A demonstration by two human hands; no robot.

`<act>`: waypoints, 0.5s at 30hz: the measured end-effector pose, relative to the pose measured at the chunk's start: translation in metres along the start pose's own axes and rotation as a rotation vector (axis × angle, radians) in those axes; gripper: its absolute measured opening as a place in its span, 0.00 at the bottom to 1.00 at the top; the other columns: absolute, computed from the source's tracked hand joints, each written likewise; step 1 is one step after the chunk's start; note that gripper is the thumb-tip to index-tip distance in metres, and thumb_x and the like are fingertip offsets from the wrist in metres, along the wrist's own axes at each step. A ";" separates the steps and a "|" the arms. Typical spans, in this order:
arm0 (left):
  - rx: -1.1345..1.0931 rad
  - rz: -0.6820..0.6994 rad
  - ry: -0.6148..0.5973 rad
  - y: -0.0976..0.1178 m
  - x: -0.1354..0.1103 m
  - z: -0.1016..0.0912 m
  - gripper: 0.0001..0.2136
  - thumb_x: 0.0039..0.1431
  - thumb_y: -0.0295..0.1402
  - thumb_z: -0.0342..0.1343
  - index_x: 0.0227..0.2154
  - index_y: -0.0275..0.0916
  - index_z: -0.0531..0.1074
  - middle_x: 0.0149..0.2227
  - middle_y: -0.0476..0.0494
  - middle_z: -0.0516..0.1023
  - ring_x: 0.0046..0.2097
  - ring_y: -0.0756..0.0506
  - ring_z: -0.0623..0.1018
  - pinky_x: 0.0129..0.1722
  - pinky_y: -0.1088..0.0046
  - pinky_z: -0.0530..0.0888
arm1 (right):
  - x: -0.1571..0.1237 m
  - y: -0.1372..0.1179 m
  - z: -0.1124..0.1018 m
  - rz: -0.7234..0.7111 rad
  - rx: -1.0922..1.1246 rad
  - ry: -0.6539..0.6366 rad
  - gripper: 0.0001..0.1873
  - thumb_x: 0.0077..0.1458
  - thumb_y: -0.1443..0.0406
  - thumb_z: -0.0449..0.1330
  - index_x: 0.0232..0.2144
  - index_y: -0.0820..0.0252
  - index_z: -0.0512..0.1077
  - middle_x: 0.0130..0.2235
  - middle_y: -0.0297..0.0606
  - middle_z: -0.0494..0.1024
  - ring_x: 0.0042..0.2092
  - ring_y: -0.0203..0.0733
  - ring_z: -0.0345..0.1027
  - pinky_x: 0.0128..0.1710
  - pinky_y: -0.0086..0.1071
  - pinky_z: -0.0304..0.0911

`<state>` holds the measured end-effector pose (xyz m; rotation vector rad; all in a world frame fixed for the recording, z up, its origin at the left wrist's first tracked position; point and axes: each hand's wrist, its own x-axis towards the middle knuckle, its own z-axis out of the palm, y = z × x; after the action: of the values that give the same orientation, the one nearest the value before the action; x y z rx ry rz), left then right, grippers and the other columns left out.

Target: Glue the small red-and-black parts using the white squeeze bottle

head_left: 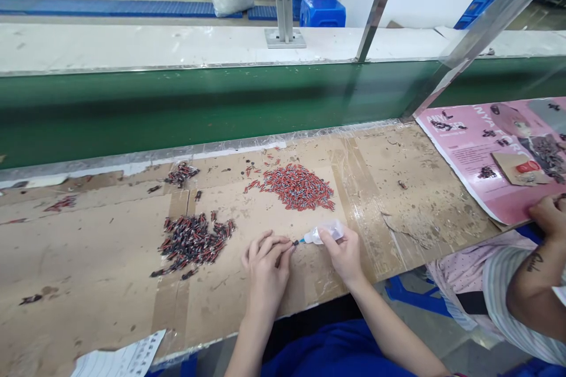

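My left hand (267,262) is closed in a pinch on a small black part (296,242), just above the cardboard. In my right hand (342,252) is a small clear squeeze bottle (325,232), its blue tip pointing left and meeting the black part or almost touching it. Behind my hands lies a pile of small red parts (298,187) with pale bits among them. To the left of my left hand sits a pile of dark parts with red on them (194,240). What fills the bottle cannot be made out.
Cardboard (110,235) covers the bench. A smaller dark cluster (181,174) lies further back, and a written paper sheet (121,358) at the front left. Beyond runs a green belt (177,107). At right, a co-worker's hand (548,215) is beside a pink poster (464,171).
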<state>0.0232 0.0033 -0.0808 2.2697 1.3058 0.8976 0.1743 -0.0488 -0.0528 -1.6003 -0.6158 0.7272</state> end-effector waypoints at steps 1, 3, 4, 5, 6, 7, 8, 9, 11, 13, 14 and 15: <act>0.001 0.001 0.001 0.001 0.000 0.000 0.09 0.60 0.34 0.55 0.26 0.46 0.78 0.33 0.47 0.82 0.48 0.38 0.75 0.48 0.57 0.61 | 0.000 0.000 0.000 0.002 0.002 0.003 0.14 0.47 0.57 0.64 0.18 0.59 0.68 0.20 0.32 0.71 0.24 0.37 0.63 0.26 0.30 0.61; -0.001 0.007 0.006 0.001 0.000 0.000 0.10 0.60 0.34 0.55 0.26 0.46 0.78 0.33 0.47 0.82 0.48 0.38 0.75 0.48 0.57 0.61 | 0.000 0.000 0.000 0.007 0.003 0.012 0.14 0.47 0.57 0.64 0.18 0.59 0.68 0.20 0.33 0.71 0.25 0.37 0.63 0.26 0.30 0.61; -0.002 0.008 0.008 0.002 0.000 0.000 0.10 0.61 0.34 0.54 0.26 0.46 0.78 0.33 0.47 0.82 0.48 0.38 0.75 0.49 0.56 0.61 | 0.001 0.000 -0.001 0.009 0.003 0.020 0.14 0.47 0.57 0.64 0.19 0.59 0.69 0.20 0.33 0.72 0.25 0.38 0.64 0.26 0.30 0.62; -0.003 0.003 0.008 0.001 0.000 0.001 0.10 0.61 0.35 0.54 0.26 0.46 0.78 0.33 0.46 0.82 0.48 0.38 0.75 0.49 0.56 0.61 | 0.002 0.000 -0.002 0.008 0.005 0.034 0.14 0.46 0.57 0.64 0.19 0.59 0.69 0.20 0.33 0.72 0.25 0.38 0.64 0.26 0.30 0.62; -0.005 -0.007 0.005 0.001 -0.001 0.002 0.10 0.61 0.35 0.54 0.26 0.46 0.78 0.34 0.46 0.82 0.48 0.38 0.75 0.49 0.55 0.61 | 0.003 -0.001 -0.003 0.007 0.012 0.052 0.14 0.46 0.57 0.64 0.19 0.59 0.69 0.20 0.33 0.72 0.25 0.38 0.64 0.26 0.30 0.62; -0.010 -0.016 0.000 0.000 -0.001 0.003 0.10 0.61 0.36 0.54 0.26 0.46 0.78 0.33 0.46 0.82 0.48 0.38 0.74 0.49 0.55 0.61 | 0.004 -0.001 -0.005 0.004 0.024 0.069 0.14 0.46 0.56 0.64 0.18 0.59 0.69 0.20 0.33 0.72 0.25 0.38 0.64 0.26 0.30 0.63; -0.018 -0.020 -0.001 -0.001 -0.002 0.003 0.11 0.61 0.36 0.54 0.26 0.46 0.78 0.33 0.46 0.82 0.48 0.38 0.74 0.50 0.55 0.62 | 0.004 -0.001 -0.007 0.001 0.038 0.080 0.15 0.46 0.56 0.64 0.18 0.59 0.69 0.20 0.33 0.72 0.24 0.38 0.65 0.26 0.30 0.63; -0.030 -0.017 0.007 -0.003 -0.001 0.002 0.11 0.62 0.37 0.53 0.27 0.46 0.78 0.33 0.45 0.82 0.47 0.38 0.74 0.50 0.54 0.62 | 0.004 -0.001 -0.008 -0.003 0.049 0.082 0.15 0.46 0.55 0.63 0.19 0.59 0.69 0.20 0.33 0.72 0.24 0.38 0.65 0.26 0.31 0.63; -0.062 0.002 0.047 -0.005 0.000 -0.004 0.11 0.62 0.39 0.52 0.29 0.46 0.78 0.33 0.45 0.82 0.47 0.38 0.74 0.51 0.53 0.64 | 0.001 -0.002 -0.011 -0.008 0.051 0.060 0.14 0.45 0.54 0.64 0.23 0.59 0.71 0.22 0.33 0.75 0.25 0.39 0.68 0.26 0.31 0.64; -0.095 0.007 0.111 -0.008 0.002 -0.015 0.11 0.63 0.40 0.52 0.31 0.46 0.78 0.34 0.45 0.82 0.48 0.38 0.74 0.53 0.53 0.65 | -0.005 -0.004 -0.014 -0.005 -0.028 0.024 0.15 0.44 0.55 0.66 0.30 0.58 0.73 0.25 0.34 0.77 0.26 0.41 0.70 0.26 0.31 0.65; -0.109 -0.005 0.143 -0.008 0.003 -0.022 0.10 0.62 0.40 0.53 0.32 0.45 0.77 0.34 0.44 0.82 0.49 0.39 0.74 0.53 0.53 0.66 | -0.008 -0.005 -0.016 -0.009 -0.109 0.013 0.17 0.43 0.55 0.67 0.33 0.58 0.73 0.27 0.35 0.78 0.27 0.41 0.71 0.27 0.32 0.66; -0.120 -0.021 0.166 -0.009 0.004 -0.029 0.10 0.62 0.40 0.53 0.33 0.45 0.77 0.34 0.44 0.81 0.49 0.39 0.74 0.54 0.53 0.67 | -0.011 -0.007 -0.017 -0.027 -0.210 0.011 0.18 0.44 0.55 0.67 0.35 0.57 0.73 0.28 0.36 0.79 0.28 0.42 0.72 0.29 0.33 0.66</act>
<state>-0.0012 0.0111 -0.0636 2.1238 1.3037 1.1463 0.1803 -0.0670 -0.0434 -1.7841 -0.7237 0.6501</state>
